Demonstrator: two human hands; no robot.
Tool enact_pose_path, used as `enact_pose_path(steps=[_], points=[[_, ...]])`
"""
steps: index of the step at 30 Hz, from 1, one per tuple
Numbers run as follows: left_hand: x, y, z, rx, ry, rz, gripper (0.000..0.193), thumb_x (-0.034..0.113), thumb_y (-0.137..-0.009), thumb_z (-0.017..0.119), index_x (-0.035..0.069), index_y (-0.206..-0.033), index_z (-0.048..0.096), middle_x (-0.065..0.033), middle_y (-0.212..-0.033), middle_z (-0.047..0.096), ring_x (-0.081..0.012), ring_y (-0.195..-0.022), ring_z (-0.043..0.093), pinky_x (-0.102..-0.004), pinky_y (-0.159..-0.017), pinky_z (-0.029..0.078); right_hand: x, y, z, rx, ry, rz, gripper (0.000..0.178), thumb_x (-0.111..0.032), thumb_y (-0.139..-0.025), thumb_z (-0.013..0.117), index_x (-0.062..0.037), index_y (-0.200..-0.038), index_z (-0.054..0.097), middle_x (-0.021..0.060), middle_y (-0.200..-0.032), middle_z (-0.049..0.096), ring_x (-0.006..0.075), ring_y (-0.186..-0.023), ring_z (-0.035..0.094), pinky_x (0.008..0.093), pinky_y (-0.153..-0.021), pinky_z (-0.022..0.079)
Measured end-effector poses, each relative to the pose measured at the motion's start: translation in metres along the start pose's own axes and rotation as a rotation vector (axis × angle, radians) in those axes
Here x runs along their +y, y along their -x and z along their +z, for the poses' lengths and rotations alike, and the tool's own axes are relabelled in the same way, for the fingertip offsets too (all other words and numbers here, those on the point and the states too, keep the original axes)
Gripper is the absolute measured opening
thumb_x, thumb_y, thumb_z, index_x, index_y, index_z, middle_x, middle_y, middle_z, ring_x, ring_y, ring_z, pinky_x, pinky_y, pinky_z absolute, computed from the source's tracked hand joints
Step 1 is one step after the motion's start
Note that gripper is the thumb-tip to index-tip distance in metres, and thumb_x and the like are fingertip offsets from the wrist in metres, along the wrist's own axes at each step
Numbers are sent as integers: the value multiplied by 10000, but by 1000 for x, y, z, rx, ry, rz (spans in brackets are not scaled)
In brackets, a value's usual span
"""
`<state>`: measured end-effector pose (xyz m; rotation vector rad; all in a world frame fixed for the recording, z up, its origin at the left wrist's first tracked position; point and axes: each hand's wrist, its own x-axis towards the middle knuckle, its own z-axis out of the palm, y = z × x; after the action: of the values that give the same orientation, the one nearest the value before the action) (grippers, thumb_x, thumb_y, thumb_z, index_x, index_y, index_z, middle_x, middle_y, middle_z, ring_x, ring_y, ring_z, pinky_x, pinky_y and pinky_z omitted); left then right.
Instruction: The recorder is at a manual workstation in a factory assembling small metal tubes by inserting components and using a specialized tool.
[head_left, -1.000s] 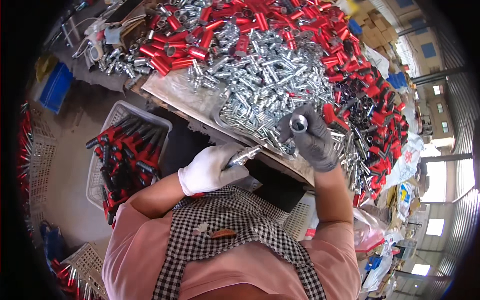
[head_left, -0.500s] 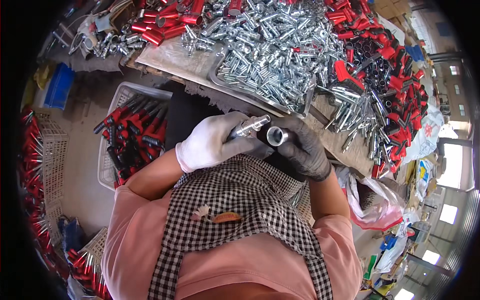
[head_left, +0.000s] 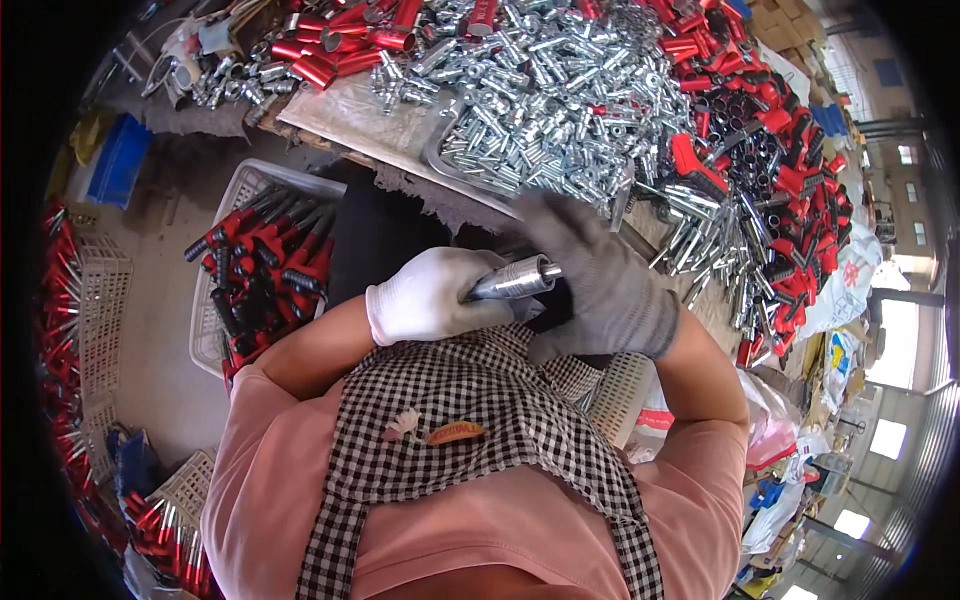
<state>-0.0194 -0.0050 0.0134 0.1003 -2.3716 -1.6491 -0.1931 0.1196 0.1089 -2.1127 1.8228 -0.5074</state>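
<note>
Left hand [head_left: 440,295]: gripped one metal sleeve [head_left: 515,280], dead centre!
Right hand [head_left: 605,280]: spread wide, just right of its pin [head_left: 553,271].
Worktable edge [head_left: 345,145]: slanted above, left hand well clear.
White basket [head_left: 203,325]: just one, stood centre-left.

Pale grey floor [head_left: 160,300], worn workbench [head_left: 330,118], bright windows [head_left: 888,440] at right.

You are in a factory-like workshop: your bench [head_left: 325,125] is heaped with loose metal fittings [head_left: 560,100] and red tubes [head_left: 318,68], a plastic crate [head_left: 203,330] of red-and-black handles [head_left: 268,270] stands beside it, and corrugated sheeting [head_left: 935,410] and windows [head_left: 887,440] show at right. You wear a checked apron [head_left: 465,375], with gloves on your left hand [head_left: 430,295] and right hand [head_left: 615,285].
</note>
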Motion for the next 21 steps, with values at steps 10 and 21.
enact_pose_path(steps=[10,21], points=[[-13,5,10,31,-58,108,279,264,-767,753,39,-900,656,-149,-795,640,-339,-725,654,-425,-656,512,15,20,-9,42,-23,177,550,-352,-850,730,-54,-1284,571,43,-745,700,246,-645,699,334,-594,558],[-11,3,12,-24,-121,90,320,284,-751,777,34,-911,658,-151,-794,652,-338,-716,662,-408,-656,525,18,24,6,132,-251,-44,566,-411,-814,757,-61,-1236,616,133,-977,715,331,-934,693,414,-916,491]])
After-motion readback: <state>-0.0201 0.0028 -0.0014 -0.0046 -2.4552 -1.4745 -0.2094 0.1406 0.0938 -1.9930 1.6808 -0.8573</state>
